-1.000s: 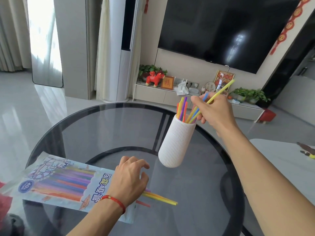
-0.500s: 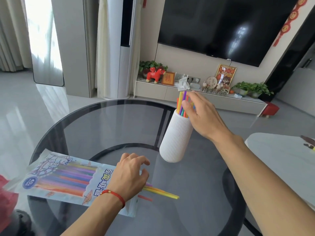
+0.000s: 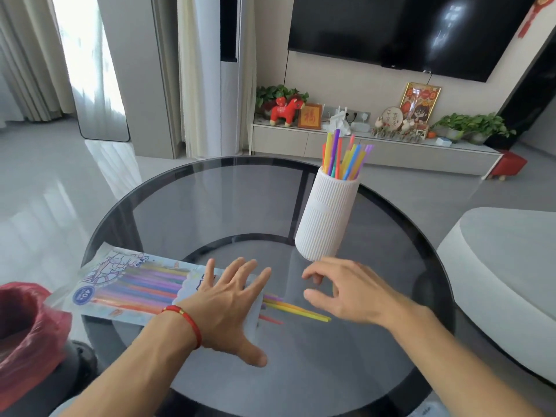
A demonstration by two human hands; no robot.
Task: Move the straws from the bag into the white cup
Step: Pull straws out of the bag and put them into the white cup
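A ribbed white cup (image 3: 327, 215) stands on the round glass table (image 3: 186, 203) and holds several coloured straws (image 3: 343, 156). The printed straw bag (image 3: 126, 285) lies flat at the table's left, with more straws inside. My left hand (image 3: 228, 305) presses flat with spread fingers on the bag's open right end. A few yellow and red straws (image 3: 298, 311) stick out of that end onto the glass. My right hand (image 3: 346, 291) hovers just above these straws with loosely curled fingers, holding nothing, in front of the cup's base.
A red plastic bag (image 3: 27, 335) sits at the lower left beside the table. A white rounded seat (image 3: 505, 266) stands to the right. Behind the table are a low TV cabinet (image 3: 376, 149) with ornaments and plants, and a dark screen (image 3: 415, 31) on the wall.
My right hand let go of straws in the cup and came down to the loose straws by the bag. My left hand flattened from curled to spread on the bag.
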